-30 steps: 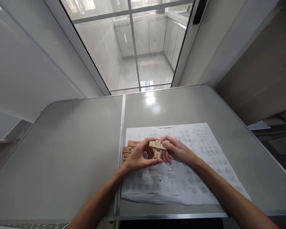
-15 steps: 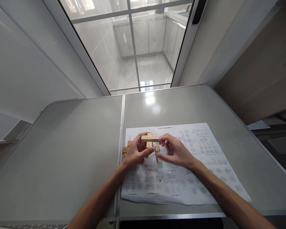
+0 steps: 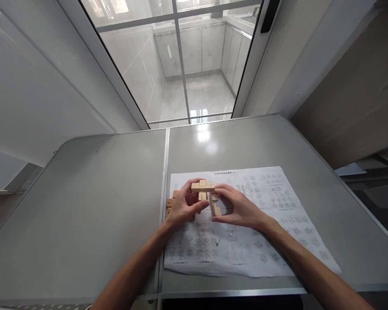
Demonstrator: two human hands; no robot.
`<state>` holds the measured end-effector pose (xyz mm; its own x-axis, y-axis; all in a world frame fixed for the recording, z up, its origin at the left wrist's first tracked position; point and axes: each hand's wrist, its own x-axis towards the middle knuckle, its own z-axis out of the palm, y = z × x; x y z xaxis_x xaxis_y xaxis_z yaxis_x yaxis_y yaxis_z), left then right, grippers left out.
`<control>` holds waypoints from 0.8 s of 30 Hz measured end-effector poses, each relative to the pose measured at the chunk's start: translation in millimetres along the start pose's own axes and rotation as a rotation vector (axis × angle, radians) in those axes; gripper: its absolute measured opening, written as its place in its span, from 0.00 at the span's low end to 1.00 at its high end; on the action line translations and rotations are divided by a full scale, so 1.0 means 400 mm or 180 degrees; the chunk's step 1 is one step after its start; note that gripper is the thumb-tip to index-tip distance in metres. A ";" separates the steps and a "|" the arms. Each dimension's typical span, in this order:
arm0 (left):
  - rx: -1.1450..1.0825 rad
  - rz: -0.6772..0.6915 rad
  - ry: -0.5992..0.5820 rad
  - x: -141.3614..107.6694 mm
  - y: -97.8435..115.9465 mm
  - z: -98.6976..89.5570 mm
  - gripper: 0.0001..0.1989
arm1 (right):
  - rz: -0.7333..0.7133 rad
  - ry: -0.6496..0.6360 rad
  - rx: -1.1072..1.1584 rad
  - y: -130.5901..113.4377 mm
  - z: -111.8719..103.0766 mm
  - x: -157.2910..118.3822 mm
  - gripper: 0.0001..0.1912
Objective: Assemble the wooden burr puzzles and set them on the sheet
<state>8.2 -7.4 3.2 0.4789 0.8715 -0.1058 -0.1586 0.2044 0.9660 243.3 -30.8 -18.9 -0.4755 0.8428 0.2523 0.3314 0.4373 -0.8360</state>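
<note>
My left hand (image 3: 183, 206) is closed around a group of joined wooden puzzle blocks (image 3: 203, 187), one bar lying crosswise on top and another block end showing below it. Just to the right, my right hand (image 3: 237, 206) grips a notched wooden puzzle block (image 3: 216, 209) between thumb and fingers. That block stands close beside the joined group; whether the two touch I cannot tell. More wooden blocks (image 3: 171, 202) lie left of my left hand, partly hidden behind it. Under both hands is a printed paper sheet (image 3: 245, 254) with small diagrams of block shapes.
The sheet lies on a grey folding table (image 3: 123, 185) with a metal seam (image 3: 166, 155) running across it. Behind the table stands a glazed door (image 3: 181, 64), with a white wall (image 3: 35, 77) on the left.
My right hand has closed its grip on the notched block and turned it, so its notch now shows. My left hand and the joined blocks have hardly moved.
</note>
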 end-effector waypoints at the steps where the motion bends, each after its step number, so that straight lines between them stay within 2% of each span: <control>1: -0.0015 0.0001 -0.0014 0.000 -0.002 -0.001 0.35 | 0.0150 0.0068 0.0226 0.000 0.000 -0.001 0.33; 3: -0.0052 0.0032 -0.0040 0.001 -0.007 -0.005 0.36 | 0.0498 0.0134 0.0789 0.001 0.000 -0.004 0.34; 5: -0.0073 0.0076 -0.0077 0.001 -0.012 -0.008 0.37 | 0.0825 0.0031 0.1473 0.003 0.001 -0.007 0.36; 9: -0.0033 0.0062 -0.0119 0.000 -0.020 -0.013 0.38 | 0.1116 -0.0301 0.2438 0.003 0.000 -0.004 0.40; 12: 0.0042 0.0075 -0.0150 0.000 -0.024 -0.014 0.40 | 0.1131 -0.0386 0.2739 0.000 -0.002 0.002 0.39; 18: 0.0331 0.0113 -0.0184 -0.003 -0.019 -0.010 0.39 | 0.1141 -0.0374 0.3238 0.013 0.003 0.001 0.30; 24: 0.0661 0.0092 -0.0225 -0.008 -0.013 -0.008 0.40 | 0.1137 -0.0544 0.3217 0.006 -0.008 0.004 0.32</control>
<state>4.9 -9.8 -2.1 0.5372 0.8408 -0.0675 0.0045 0.0772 0.9970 246.1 -27.4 -18.9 -0.6178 0.7810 -0.0910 -0.3140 -0.3511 -0.8821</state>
